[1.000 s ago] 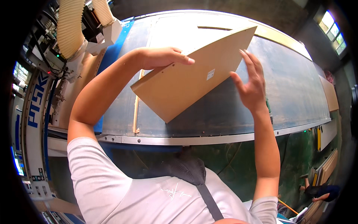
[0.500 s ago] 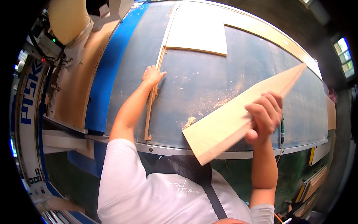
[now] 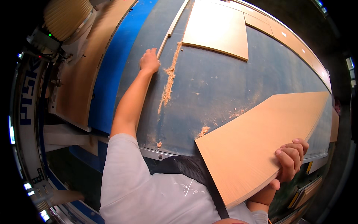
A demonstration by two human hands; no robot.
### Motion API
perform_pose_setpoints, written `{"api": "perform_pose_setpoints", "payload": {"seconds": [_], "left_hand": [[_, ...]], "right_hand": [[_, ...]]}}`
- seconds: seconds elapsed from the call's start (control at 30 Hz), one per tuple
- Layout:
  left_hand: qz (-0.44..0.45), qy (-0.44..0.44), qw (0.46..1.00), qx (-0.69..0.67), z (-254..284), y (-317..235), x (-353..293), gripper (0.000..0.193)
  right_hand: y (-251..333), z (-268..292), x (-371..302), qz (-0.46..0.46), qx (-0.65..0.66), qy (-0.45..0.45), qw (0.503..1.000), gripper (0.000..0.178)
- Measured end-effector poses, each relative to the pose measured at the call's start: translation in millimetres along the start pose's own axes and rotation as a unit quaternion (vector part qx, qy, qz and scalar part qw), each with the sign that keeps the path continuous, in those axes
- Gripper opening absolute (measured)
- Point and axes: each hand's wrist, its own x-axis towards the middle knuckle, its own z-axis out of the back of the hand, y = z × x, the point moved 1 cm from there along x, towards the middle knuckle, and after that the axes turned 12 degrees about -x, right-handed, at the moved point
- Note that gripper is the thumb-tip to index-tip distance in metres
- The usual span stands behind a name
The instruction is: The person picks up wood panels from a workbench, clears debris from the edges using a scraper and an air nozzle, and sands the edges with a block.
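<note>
My left hand is closed around a long, narrow wood strip on the dark tabletop; my forearm hides much of its near part. To its right lies a line of sawdust. In my right hand is a pale wooden board with one slanted end, gripped by its near edge, fingers curled over the face and thumb beneath. The board is raised and tilted over the near right of the table, partly in front of my torso.
A large pale panel lies flat at the far side, with narrower panels along the far right edge. At left are a blue strip, a brown board and a machine with a ribbed hose. More boards stand low at right.
My left hand has shifted the wood strip leftward, away from the large panel, baring the sawdust line. My right hand has brought the board nearer and lower, turning its broad face up.
</note>
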Motion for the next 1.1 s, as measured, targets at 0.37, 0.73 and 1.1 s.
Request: {"api": "perform_pose_setpoints", "payload": {"seconds": [0.37,0.73,1.1], "left_hand": [[0.063,0.009,0.974,-0.217,-94,-124,93,0.071],[0.285,0.028,0.920,-0.269,-93,-186,95,0.094],[0.120,0.032,0.982,-0.139,-103,-189,45,0.113]], "right_hand": [[6,1,9,-0.022,-0.026,0.001,0.999,0.079],[21,21,-17,-0.098,-0.064,-0.022,0.993,0.074],[23,33,-35,-0.115,-0.069,-0.046,0.990,0.072]]}}
